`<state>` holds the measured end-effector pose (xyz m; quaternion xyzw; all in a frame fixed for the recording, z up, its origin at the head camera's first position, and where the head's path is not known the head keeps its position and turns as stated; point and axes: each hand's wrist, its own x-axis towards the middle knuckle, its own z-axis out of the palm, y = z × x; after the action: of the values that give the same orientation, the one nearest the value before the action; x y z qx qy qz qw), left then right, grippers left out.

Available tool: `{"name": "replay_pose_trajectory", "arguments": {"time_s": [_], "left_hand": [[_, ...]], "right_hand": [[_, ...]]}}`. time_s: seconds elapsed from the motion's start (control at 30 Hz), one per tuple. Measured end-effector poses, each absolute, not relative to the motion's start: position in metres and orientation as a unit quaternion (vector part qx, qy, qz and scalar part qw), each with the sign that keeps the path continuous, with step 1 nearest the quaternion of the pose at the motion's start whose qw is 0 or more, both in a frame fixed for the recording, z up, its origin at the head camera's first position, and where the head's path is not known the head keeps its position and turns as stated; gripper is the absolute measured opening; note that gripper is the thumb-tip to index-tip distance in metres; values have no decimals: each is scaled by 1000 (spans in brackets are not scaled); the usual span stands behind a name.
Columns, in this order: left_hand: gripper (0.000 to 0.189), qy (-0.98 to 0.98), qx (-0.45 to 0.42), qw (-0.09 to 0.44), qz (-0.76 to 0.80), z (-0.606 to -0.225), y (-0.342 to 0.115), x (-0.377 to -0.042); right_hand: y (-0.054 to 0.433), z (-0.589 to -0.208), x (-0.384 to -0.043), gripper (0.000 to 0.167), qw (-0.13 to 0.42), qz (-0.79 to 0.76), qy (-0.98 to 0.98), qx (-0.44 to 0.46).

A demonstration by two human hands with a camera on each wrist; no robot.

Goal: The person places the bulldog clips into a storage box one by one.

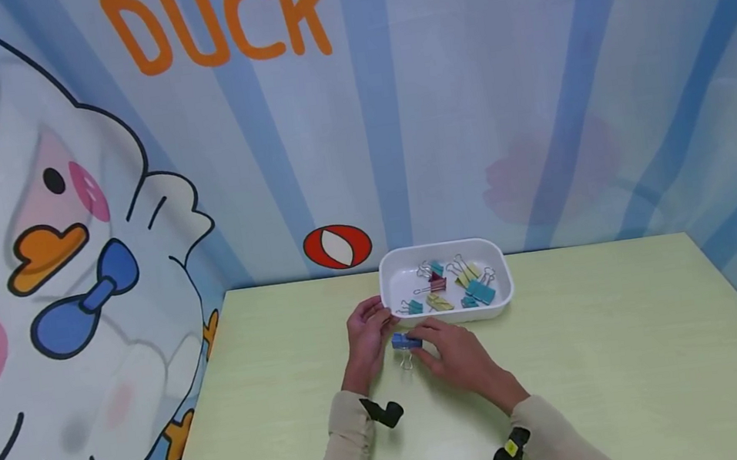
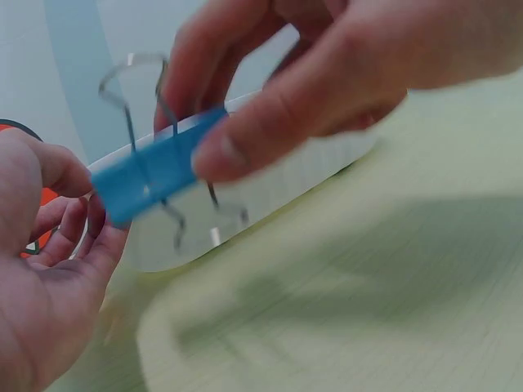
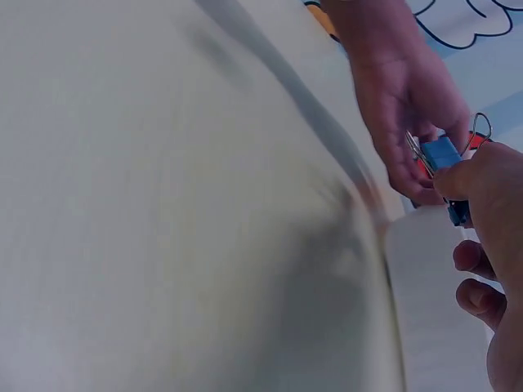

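My right hand (image 1: 458,354) pinches a blue binder clip (image 1: 406,341) between thumb and fingers, just in front of the white tray. In the left wrist view the blue binder clip (image 2: 159,167) is tilted, with wire handles on both sides. The left hand (image 1: 367,339) is beside the tray's near left corner, its fingers loosely bent. Its thumb tip is right at the free end of the clip in the left wrist view. From the right wrist view, the left hand (image 3: 400,106) lies behind the clip, partly covered by it and by the right hand (image 3: 498,212).
The white tray (image 1: 450,317) stands at the table's back edge against a printed curtain (image 1: 435,97). In it lie several binder clips, including a teal clip (image 1: 481,292) and a yellow clip (image 1: 439,301). The pale table (image 1: 636,350) extends to both sides.
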<state>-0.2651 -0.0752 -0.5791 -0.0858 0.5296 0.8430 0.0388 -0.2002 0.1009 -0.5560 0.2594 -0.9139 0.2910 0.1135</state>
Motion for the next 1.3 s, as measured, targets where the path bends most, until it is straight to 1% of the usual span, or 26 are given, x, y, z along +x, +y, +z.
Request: {"name": "replay_pose_trajectory", "arguments": {"time_s": [0.3,0.5,0.8,1.07,1.17,1.3], "left_hand": [[39,517,-81,21,852,-579,-74,-266],[38,516,-75,22,853,-581,-76,-268],[39,526,-88,30,846,-577,-76,-267],[41,525,-87,38,846,-577,-76,-266],[40,528,-86,37,844,-578,-75,-266],[40,529,-82,35,844,-581,-75,-266]], "right_hand": [[120,-537,-218,32,149,283,-913,252],[136,-524,-232,33,168,287,-912,241],[159,-502,-245,29,184,294,-916,202],[168,-498,-250,29,186,300,-917,185],[170,-499,-251,29,192,297,-917,186],[171,-500,-251,30,188,298,-918,182]]}}
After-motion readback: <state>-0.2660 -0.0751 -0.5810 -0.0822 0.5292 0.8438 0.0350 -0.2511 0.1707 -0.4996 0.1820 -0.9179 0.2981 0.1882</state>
